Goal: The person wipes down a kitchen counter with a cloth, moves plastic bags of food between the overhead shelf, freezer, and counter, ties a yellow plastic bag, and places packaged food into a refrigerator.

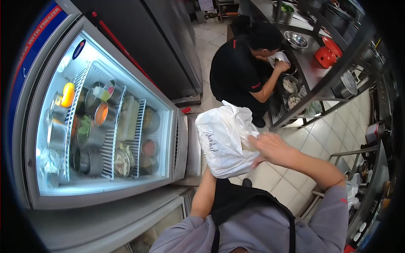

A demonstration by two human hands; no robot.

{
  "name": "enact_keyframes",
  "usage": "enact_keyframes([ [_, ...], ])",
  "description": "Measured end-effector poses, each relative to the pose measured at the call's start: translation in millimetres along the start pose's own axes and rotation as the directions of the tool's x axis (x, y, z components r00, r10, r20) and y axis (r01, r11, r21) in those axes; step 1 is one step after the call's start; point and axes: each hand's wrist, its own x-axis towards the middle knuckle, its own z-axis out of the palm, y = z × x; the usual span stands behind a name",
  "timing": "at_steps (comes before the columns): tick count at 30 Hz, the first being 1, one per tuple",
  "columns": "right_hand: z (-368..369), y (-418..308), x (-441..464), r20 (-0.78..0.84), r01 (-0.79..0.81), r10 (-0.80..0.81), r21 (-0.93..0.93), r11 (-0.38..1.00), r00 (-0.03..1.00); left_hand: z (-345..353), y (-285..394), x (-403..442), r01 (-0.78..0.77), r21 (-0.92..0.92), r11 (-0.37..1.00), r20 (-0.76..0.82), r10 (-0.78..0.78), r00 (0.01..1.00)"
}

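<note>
A white plastic bag (223, 141) with dark handwriting on its side is held up in front of my chest. My left forearm (205, 192) runs up behind it, and the bag hides most of my left hand, which supports it from below. On the bag's right side, my right hand (273, 147) has its fingers bent against the crumpled plastic, gripping the opening. Something pale shows in the gap beside those fingers; I cannot make out what it is.
To the left stands a lit glass-door fridge (105, 126) with metal containers on wire racks. A co-worker in black (240, 67) bends over bowls at a steel counter (310, 59) ahead. A metal shelf post (325, 86) slants across the right. Tiled floor (291, 173) lies below.
</note>
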Motion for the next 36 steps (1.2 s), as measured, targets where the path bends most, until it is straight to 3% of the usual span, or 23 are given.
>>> enact_keyframes([
  [3, -31.2, 19.8, 65.4, 0.392, -0.044, 0.105, -0.163, 0.986, 0.914, -16.2, 33.4, 41.2, 0.006, 0.021, 1.000, -0.009, -0.006, 1.000],
  [6, -52.3, 45.0, 140.2, 0.128, 0.151, -0.196, 0.294, 0.944, 0.972, -26.3, 72.2, 86.4, 0.017, 0.025, 1.000, -0.009, -0.017, 1.000],
  [8, -42.4, 63.7, 189.0, -0.269, 0.355, -0.296, 0.207, 0.912, 0.917, -29.2, 99.5, 122.1, 0.010, 0.032, 0.999, 0.006, -0.010, 1.000],
  [14, 11.9, 107.7, 316.5, -0.486, 0.283, -0.073, 0.376, 0.883, 0.871, -31.8, 162.9, 228.3, -0.024, 0.074, 0.997, 0.028, 0.022, 0.999],
  [15, 17.8, 115.0, 330.4, -0.591, 0.279, -0.018, 0.353, 0.893, 0.806, -31.8, 168.9, 244.1, -0.033, 0.074, 0.997, 0.029, 0.031, 0.999],
  [18, 28.7, 142.3, 364.6, -0.628, 0.248, 0.217, 0.567, 0.786, 0.747, -34.6, 175.6, 279.3, -0.072, 0.059, 0.996, -0.009, 0.072, 0.997],
  [19, 26.7, 149.3, 375.2, -0.657, 0.187, 0.273, 0.540, 0.820, 0.703, -33.2, 177.0, 293.7, -0.095, 0.047, 0.994, -0.015, 0.096, 0.995],
  [22, 16.7, 175.4, 415.4, -0.418, 0.152, 0.607, 0.885, 0.441, 0.676, -31.2, 179.7, 332.1, -0.152, -0.001, 0.988, -0.027, 0.152, 0.988],
  [23, 22.8, 192.5, 432.9, -0.371, 0.086, 0.664, 0.903, 0.420, 0.649, -29.6, 183.5, 348.7, -0.162, -0.011, 0.987, -0.023, 0.162, 0.987],
  [25, 27.9, 222.6, 463.3, -0.037, 0.135, 0.756, 0.988, -0.069, 0.654, -25.3, 192.4, 378.5, -0.174, 0.004, 0.985, -0.040, 0.174, 0.984],
  [27, 26.5, 245.1, 477.7, 0.312, 0.121, 0.660, 0.843, -0.524, 0.684, -21.8, 201.7, 403.9, -0.175, 0.107, 0.979, -0.109, 0.186, 0.976],
  [30, 56.4, 289.3, 508.0, 0.385, 0.065, 0.452, 0.700, -0.711, 0.805, -24.6, 217.2, 439.8, -0.080, 0.374, 0.924, -0.061, 0.111, 0.992],
  [31, 56.2, 297.0, 513.6, 0.374, 0.051, 0.399, 0.672, -0.738, 0.837, -29.2, 220.8, 450.9, -0.006, 0.341, 0.940, -0.119, 0.049, 0.992],
  [34, 49.4, 323.4, 536.4, 0.312, -0.081, 0.098, 0.513, -0.854, 0.945, -40.0, 239.7, 487.2, -0.063, 0.762, 0.644, -0.036, 0.139, 0.990],
  [36, 25.9, 321.7, 552.7, 0.271, -0.026, 0.146, 0.544, -0.839, 0.951, 14.9, 259.7, 506.8, -0.151, 0.873, 0.463, 0.118, 0.099, 0.988],
])
